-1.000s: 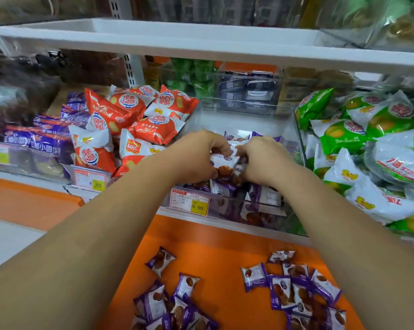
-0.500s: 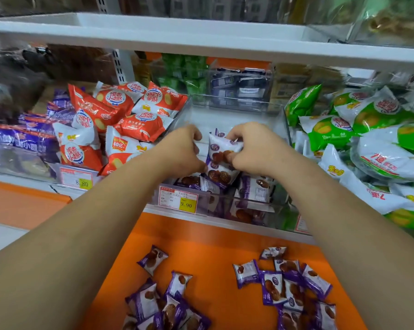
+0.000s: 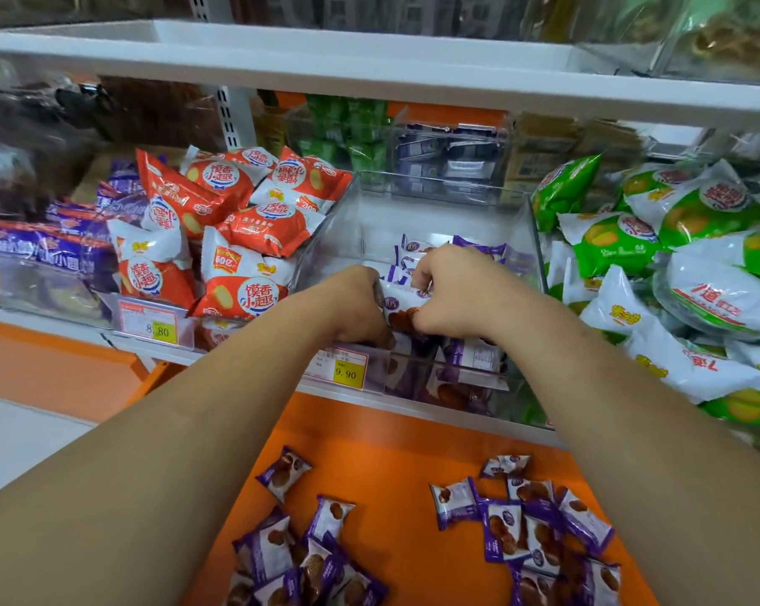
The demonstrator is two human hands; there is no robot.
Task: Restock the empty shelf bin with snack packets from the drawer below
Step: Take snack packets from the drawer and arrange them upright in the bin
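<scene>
Both hands are working close together inside the clear bin [image 3: 417, 203], the left hand [image 3: 352, 306] and right hand [image 3: 452, 290] gripping 1 purple-and-white packet [image 3: 406, 304] from either side, just above the heap of like packets [image 3: 470, 356] lying in the bin's front half. Directly below the bin the orange drawer [image 3: 391, 448] is standing open, holding the same packets in 2 loose groups, a left cluster [image 3: 290, 553] and a right cluster [image 3: 540, 527]. Red packets [image 3: 238, 220] are piling up left of the bin and green packets [image 3: 675, 238] right of it, and a 9.90 price tag [image 3: 345, 369] is hanging on its front.
</scene>
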